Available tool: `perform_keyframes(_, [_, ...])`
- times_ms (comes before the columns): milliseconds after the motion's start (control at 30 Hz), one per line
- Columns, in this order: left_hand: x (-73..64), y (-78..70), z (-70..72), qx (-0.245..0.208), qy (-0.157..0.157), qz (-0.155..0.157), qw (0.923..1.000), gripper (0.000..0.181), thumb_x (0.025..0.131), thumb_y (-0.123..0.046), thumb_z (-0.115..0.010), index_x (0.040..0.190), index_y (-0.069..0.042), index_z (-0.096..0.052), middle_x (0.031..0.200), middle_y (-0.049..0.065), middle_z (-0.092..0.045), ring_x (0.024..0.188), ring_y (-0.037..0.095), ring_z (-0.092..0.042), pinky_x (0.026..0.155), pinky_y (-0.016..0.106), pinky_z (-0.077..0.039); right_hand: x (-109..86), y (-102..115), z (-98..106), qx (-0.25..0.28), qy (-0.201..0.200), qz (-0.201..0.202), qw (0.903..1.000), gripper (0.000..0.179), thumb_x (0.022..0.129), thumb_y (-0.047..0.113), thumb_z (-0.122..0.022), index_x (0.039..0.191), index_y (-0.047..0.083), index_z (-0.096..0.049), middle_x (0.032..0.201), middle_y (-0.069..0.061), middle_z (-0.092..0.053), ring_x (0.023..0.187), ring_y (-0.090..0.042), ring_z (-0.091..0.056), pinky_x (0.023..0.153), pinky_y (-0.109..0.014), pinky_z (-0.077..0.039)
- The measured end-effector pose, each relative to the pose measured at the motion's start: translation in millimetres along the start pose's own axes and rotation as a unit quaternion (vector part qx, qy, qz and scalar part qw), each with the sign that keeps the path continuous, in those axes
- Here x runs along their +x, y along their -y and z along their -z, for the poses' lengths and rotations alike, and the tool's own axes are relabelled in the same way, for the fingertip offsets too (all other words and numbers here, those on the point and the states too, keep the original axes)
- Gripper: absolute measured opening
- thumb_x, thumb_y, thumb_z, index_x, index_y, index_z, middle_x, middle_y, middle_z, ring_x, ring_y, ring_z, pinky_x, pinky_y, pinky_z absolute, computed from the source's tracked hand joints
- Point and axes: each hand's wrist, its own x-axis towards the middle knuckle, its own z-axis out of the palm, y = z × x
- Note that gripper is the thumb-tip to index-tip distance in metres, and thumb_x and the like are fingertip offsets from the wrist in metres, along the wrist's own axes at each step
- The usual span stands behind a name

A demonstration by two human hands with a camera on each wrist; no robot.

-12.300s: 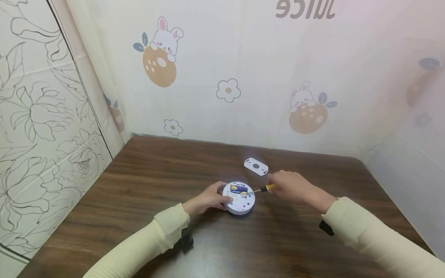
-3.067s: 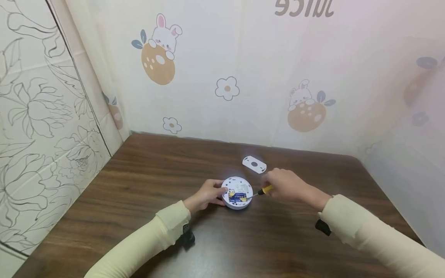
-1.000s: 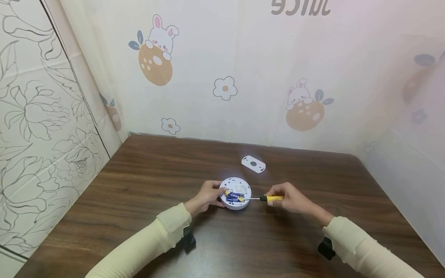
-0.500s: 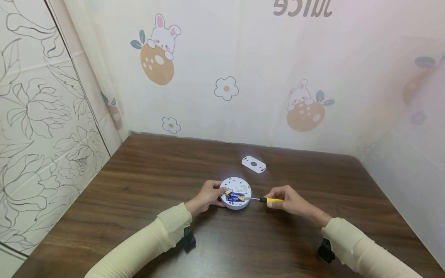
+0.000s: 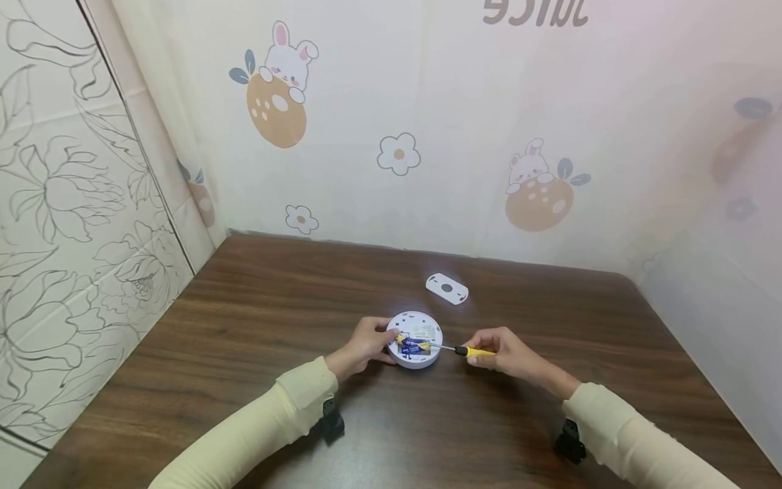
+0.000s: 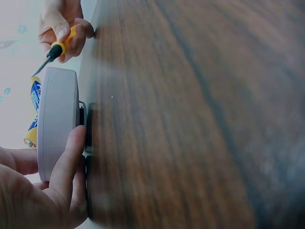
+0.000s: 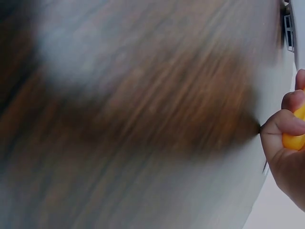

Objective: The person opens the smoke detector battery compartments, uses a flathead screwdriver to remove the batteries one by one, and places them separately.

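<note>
My left hand [image 5: 365, 345] grips the left edge of a round white device [image 5: 415, 322], thumb on its upper face and fingers at its side. Blue-and-yellow batteries [image 5: 414, 347] lie at an open compartment in the near part of that face. Seen from the left wrist, battery ends [image 6: 35, 93] stick out beyond the casing [image 6: 58, 119]. A screwdriver [image 5: 479, 352] with a yellow handle and black collar is pinched in my right hand [image 5: 512, 352]. Its thin shaft points left, with the tip at the batteries' right end. The right wrist view shows only part of the yellow handle [image 7: 295, 136].
Behind the device, a white oblong plate [image 5: 447, 288] with a dark round centre lies on the brown wooden table [image 5: 275, 292]. A patterned cloth [image 5: 464, 136] hangs at the table's back edge. Black wrist cameras [image 5: 332, 422] sit under both cuffs.
Since the oldest frame, the device has been turned, bringing its batteries from the far side to the near side. Lately the right hand has dropped lower with the screwdriver, and the batteries have shifted slightly.
</note>
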Motion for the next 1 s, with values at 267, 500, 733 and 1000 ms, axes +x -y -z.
perform_keyframes(267, [-0.6, -1.7, -0.6, 0.0, 0.002, 0.0, 1.0, 0.04, 0.094, 0.001, -0.054, 0.131, 0.013, -0.048, 0.104, 0.024, -0.061, 0.074, 0.022, -0.064, 0.059, 0.038, -0.059, -3.0, 1, 1, 0.003, 0.0, 0.005, 1.0, 0.012, 0.087, 0.004, -0.068, 0.096, -0.004, -0.067, 0.079, -0.005, -0.058, 0.058, -0.008, -0.046, 0.046, -0.02, -0.042])
perform_keyframes(500, [-0.3, 0.4, -0.6, 0.002, 0.001, 0.002, 1.0, 0.04, 0.095, 0.0, -0.054, 0.132, 0.013, -0.047, 0.106, 0.024, -0.061, 0.073, 0.022, -0.064, 0.059, 0.038, -0.059, -4.3, -1, 2, 0.011, 0.001, 0.0, 0.9999, 0.012, 0.086, 0.002, -0.069, 0.096, -0.003, -0.067, 0.081, -0.006, -0.059, 0.059, -0.009, -0.047, 0.048, -0.019, -0.043])
perform_keyframes(733, [0.2, 2.9, -0.6, 0.002, 0.001, 0.002, 1.0, 0.04, 0.095, -0.001, -0.054, 0.132, 0.012, -0.047, 0.107, 0.024, -0.06, 0.074, 0.022, -0.064, 0.059, 0.037, -0.059, -5.1, 0, 6, 0.004, 0.003, 0.01, 0.9999, 0.01, 0.086, 0.002, -0.069, 0.096, 0.0, -0.067, 0.086, -0.012, -0.062, 0.063, -0.013, -0.051, 0.05, -0.024, -0.047])
perform_keyframes(1000, [0.3, 3.0, 0.3, 0.006, -0.001, 0.006, 1.0, 0.041, 0.096, -0.003, -0.054, 0.134, 0.011, -0.046, 0.108, 0.023, -0.06, 0.074, 0.021, -0.064, 0.059, 0.036, -0.059, -5.0, 7, 14, -0.044, -0.047, -0.028, 0.9976, 0.013, 0.088, 0.008, -0.068, 0.099, 0.002, -0.066, 0.082, -0.011, -0.059, 0.063, -0.021, -0.053, 0.051, -0.029, -0.049])
